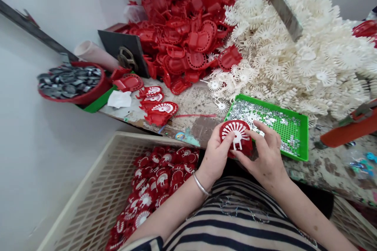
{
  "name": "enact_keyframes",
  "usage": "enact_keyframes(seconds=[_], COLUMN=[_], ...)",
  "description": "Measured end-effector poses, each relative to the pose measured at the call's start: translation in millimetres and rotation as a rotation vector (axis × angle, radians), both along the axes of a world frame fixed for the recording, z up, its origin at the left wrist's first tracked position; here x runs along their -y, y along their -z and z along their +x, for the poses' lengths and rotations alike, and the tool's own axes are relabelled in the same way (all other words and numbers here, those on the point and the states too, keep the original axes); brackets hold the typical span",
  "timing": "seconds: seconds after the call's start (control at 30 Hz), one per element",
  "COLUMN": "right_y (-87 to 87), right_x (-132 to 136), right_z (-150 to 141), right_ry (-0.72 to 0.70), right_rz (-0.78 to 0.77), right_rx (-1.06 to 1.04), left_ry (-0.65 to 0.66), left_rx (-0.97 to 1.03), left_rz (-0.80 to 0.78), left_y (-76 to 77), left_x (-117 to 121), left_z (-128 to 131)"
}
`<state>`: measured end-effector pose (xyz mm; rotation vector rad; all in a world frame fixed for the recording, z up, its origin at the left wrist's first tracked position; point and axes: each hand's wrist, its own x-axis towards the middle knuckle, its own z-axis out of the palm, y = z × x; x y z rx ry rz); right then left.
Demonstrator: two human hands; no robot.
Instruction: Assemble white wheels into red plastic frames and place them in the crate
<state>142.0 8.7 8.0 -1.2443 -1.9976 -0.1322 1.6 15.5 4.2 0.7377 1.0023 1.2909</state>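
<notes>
Lower centre, left hand (214,155) pinches fan (236,136) and shell (246,149), likely light, stiff, best held by rim (235,122); right hand (268,159) spread

No legible text, numbers or brands noted in your view; the small blue-and-yellow patch (179,135) at your bench's (196,125) near edge is too blurred to read.

My left forearm (173,211) and right forearm (306,208) are slanting inward, bare, bringing my hands close together. My left hand (214,156) is pinching firmly, its thumb lying on top. My right hand (268,160) is curving, thumb and forefinger standing apart, the other fingers bending loosely.
</notes>
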Motion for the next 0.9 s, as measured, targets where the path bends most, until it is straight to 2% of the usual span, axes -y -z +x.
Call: enact_keyframes(seconds=[0.17,0.4,0.67,0.9], right_y=[1.9,-0.4,1.0,4.1], right_x=[1.0,1.9,5.1,7.1], right_z=[2.3,4.9,3.9,5.7], right_ry=[0.006,0.016,0.026,0.016], right_rz=[-0.016,0.002,-0.032,-0.074], right_rx=[-0.010,-0.002,-0.009,-0.053], left_ry=[-0.006,0.018,-0.003,0.038], left_rx=[-0.017,0.087,0.034,0.016], left_rz=[0.003,-0.008,-0.022,-0.006], left_y=[-0.4,-1.5,-5.4,-3.7], left_x=[0.7,1.2,1.2,1.7], left_z=[0.7,1.0,2.0,-0.1])
